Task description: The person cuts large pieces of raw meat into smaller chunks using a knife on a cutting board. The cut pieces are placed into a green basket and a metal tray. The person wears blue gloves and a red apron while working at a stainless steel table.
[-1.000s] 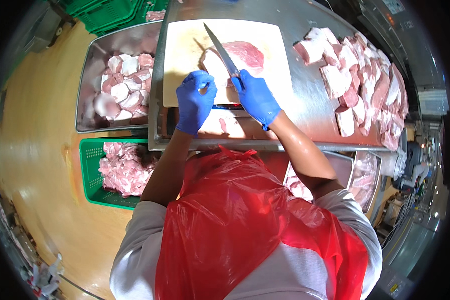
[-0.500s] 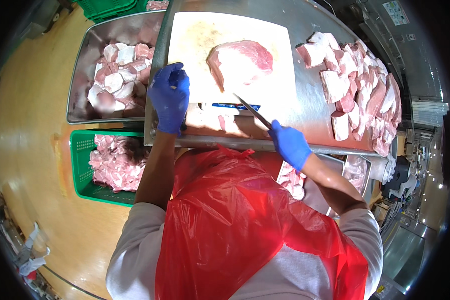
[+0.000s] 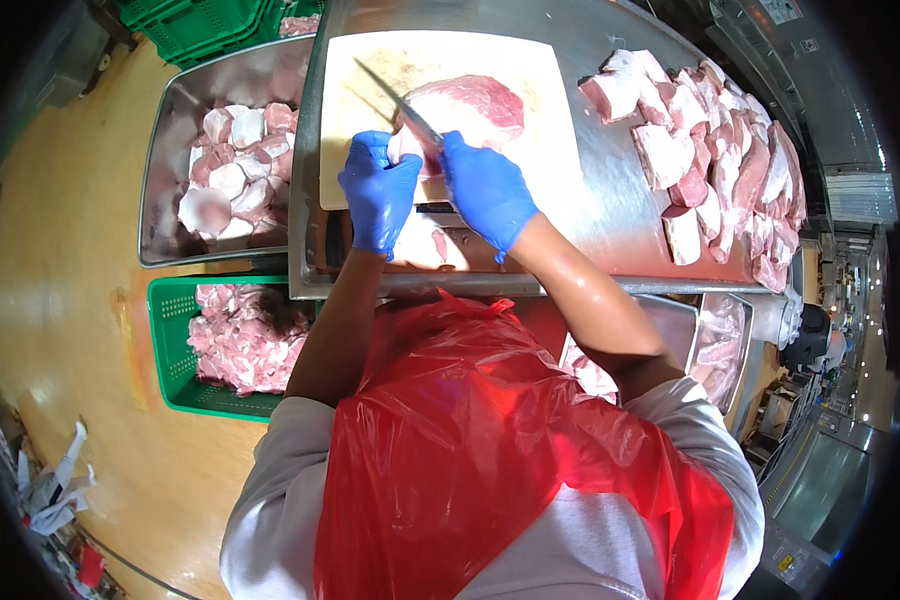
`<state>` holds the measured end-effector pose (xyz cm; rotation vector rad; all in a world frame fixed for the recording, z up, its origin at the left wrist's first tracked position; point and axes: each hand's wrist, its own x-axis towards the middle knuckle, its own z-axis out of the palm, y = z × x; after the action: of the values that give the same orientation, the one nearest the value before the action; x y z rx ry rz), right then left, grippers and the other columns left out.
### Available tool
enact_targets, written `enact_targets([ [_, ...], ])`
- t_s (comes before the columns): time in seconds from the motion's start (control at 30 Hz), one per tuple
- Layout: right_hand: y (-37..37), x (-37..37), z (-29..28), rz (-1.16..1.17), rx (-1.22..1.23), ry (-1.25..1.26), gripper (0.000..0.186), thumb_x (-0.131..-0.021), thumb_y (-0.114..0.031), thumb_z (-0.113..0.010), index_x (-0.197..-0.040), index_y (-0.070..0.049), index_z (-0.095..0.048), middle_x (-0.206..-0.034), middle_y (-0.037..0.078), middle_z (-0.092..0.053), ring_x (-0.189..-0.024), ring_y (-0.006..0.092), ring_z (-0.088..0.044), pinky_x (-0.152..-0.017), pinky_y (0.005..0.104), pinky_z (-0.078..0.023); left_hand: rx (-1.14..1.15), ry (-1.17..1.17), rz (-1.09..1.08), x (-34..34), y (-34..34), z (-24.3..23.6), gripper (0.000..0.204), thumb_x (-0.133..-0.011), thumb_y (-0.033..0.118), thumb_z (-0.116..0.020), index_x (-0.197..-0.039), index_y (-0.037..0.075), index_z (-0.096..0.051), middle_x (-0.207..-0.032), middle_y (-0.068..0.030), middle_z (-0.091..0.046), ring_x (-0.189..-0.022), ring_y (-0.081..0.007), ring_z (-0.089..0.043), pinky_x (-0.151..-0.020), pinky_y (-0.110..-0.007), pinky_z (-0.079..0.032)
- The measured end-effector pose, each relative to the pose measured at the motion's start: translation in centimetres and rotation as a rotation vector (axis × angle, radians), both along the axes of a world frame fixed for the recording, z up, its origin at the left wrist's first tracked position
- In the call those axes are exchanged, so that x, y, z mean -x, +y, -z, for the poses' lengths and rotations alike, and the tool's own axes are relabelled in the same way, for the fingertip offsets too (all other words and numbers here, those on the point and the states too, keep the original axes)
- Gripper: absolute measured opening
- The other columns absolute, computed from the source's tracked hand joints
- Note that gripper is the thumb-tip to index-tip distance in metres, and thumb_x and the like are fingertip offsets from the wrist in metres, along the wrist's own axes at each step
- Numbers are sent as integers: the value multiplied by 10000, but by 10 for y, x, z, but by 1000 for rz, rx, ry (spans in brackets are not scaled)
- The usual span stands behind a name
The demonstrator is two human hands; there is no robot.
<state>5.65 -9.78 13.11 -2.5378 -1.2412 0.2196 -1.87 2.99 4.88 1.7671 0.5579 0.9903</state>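
Note:
On the white cutting board (image 3: 355, 115) lies a large slab of raw meat (image 3: 485, 110) with pale fat and a pink face. My right hand (image 3: 490, 195), in a blue glove, grips a knife (image 3: 402, 103) whose blade points up and to the left across the slab's left edge. Close beside it, my blue-gloved left hand (image 3: 380, 200) has its thumb and fingers closed on the slab's near left edge; the fingertips are partly hidden. Small meat scraps (image 3: 440, 243) rest on the metal table just below the board.
Cut meat chunks (image 3: 715, 160) are heaped on the metal table (image 3: 610, 225) at right. At left stand a steel tub (image 3: 155, 190) of meat pieces and a green crate (image 3: 165, 345) of trimmings. More green crates (image 3: 205, 30) are far left. Metal trays (image 3: 670, 325) sit below the table's near edge.
My right hand has moved left and up with the knife, bringing the blade over the slab's left edge. My left hand has moved right from the board's side to the meat.

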Motion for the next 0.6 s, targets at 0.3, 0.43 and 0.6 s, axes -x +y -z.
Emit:
enact_targets([
  [0.3, -138, -17, -9, -156, 560, -137, 304, -963, -232, -572, -1177, -37, -479, -855, 188, -704, -751, 367, -703, -601, 482, -545, 241, 181, -80, 63, 23, -13, 281, -791, 8, -708, -1050, 5, -598, -923, -8, -581, -802, -101, -529, -715, -264, -482],
  [0.43, -206, -20, -26, -80, 458, -165, 204, -962, -206, -600, -1090, -68, -522, -800, 210, -678, -705, 403, -678, -580, 486, -529, 268, 287, 93, 185, 101, 29, 320, -766, -13, -702, -1074, 24, -621, -970, -37, -622, -865, -116, -584, -791, -283, -509],
  [0.6, -186, -7, -5, 436, -195, 271, 190, -1018, -182, -577, -1010, 5, -541, -713, 218, -630, -573, 344, -641, -534, 438, -479, -331, 986, -73, 266, 143, 31, 376, -857, 43, -710, -1215, -5, -606, -1127, -139, -662, -1032, -193, -633, -900, -325, -507],
])
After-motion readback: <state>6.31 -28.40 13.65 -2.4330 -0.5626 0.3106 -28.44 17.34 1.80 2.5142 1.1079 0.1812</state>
